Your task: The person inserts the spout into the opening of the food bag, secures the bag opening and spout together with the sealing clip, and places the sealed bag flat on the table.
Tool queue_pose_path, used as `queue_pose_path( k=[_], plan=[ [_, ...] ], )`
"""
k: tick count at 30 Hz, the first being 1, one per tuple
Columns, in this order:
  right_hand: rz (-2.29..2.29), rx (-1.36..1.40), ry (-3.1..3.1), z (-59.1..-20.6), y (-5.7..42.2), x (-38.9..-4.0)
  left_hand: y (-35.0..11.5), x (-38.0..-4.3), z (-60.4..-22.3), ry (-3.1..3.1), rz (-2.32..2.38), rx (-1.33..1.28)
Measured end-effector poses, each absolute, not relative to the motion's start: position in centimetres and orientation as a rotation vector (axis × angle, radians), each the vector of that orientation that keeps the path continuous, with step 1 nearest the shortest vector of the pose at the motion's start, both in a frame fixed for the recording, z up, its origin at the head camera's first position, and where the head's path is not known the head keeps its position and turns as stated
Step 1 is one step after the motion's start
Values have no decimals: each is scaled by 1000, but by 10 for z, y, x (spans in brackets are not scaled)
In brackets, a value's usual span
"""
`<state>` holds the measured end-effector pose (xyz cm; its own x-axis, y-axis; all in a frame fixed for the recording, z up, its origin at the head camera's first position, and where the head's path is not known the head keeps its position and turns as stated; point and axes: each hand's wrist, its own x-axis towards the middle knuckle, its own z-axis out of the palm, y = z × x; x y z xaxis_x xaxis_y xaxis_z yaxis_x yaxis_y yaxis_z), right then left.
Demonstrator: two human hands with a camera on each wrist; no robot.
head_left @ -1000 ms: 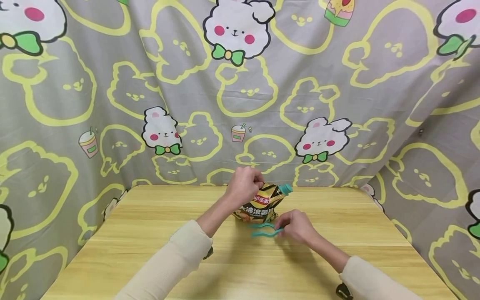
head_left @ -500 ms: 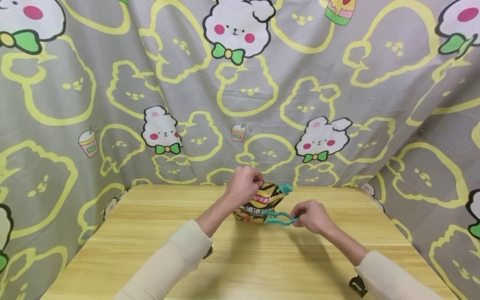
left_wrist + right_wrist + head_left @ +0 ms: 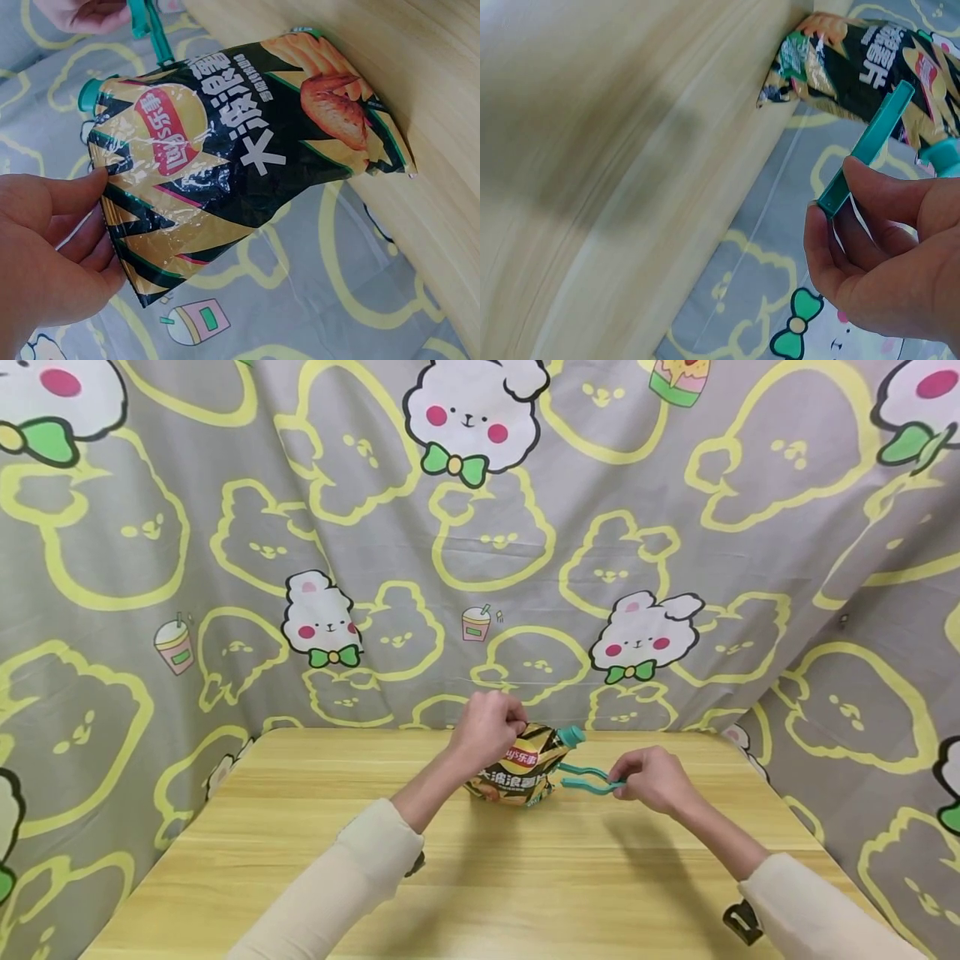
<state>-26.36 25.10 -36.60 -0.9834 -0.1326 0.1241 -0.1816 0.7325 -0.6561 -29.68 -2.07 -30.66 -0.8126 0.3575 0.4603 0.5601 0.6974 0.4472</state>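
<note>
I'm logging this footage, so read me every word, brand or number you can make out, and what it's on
"Lay's 乐事", on the red banner of the snack bag.
"大波浪薯", in white on that bag; what follows is unclear.
Small print beside those characters: too small to read.
Green patch near the bag's end: too blurred to read.
Teal two-pronged piece: no text visible.

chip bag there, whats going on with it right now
A person's left hand pinches the top edge of a black and gold chip bag near the far edge of a wooden table. The right hand pinches one end of a teal two-pronged piece, its prongs pointing towards the bag; whether they touch it is hard to tell. A teal cap shows by the bag's top corner.
</note>
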Motion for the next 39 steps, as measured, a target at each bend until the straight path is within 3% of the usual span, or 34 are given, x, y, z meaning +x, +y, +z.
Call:
queue_pose_path(
  k=[14,39],
  plan=[
    [1044,185,-2852,-361,267,-269,-20,-297,-307,-2562,-845,-724],
    [1195,285,-2729,-354,222,-278,-21,-297,-307,-2554,-850,-729]
  ],
)
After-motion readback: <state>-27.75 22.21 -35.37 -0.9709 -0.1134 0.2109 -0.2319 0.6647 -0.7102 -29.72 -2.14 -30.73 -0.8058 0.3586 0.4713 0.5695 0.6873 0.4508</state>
